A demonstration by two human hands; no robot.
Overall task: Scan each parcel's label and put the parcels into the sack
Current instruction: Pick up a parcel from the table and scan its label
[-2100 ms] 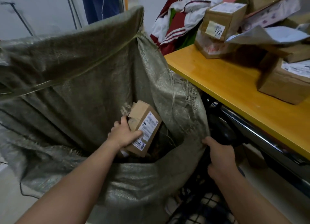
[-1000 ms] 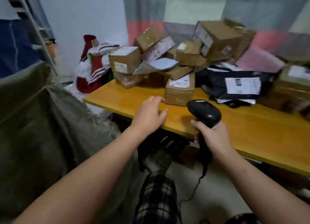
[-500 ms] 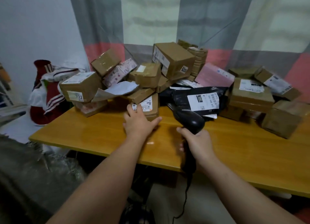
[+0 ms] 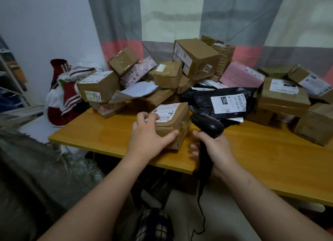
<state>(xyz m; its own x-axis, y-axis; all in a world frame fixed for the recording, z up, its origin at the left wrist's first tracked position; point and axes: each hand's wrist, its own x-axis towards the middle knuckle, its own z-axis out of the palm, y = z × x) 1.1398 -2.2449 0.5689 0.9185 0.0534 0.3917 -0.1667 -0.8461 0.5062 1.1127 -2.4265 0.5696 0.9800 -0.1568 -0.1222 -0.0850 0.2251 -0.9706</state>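
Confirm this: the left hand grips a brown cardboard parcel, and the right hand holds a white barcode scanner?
No: the head view shows the barcode scanner in the right hand is black, not white. The left hand does grip the brown cardboard parcel.

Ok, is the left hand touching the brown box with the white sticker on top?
Touching. The head view shows the left hand gripping the box: its fingers curl over the label on top and its thumb presses the front face.

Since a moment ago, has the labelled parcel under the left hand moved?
Yes. The left hand has drawn the parcel out of the pile toward the table's front edge, away from the box marked 772.
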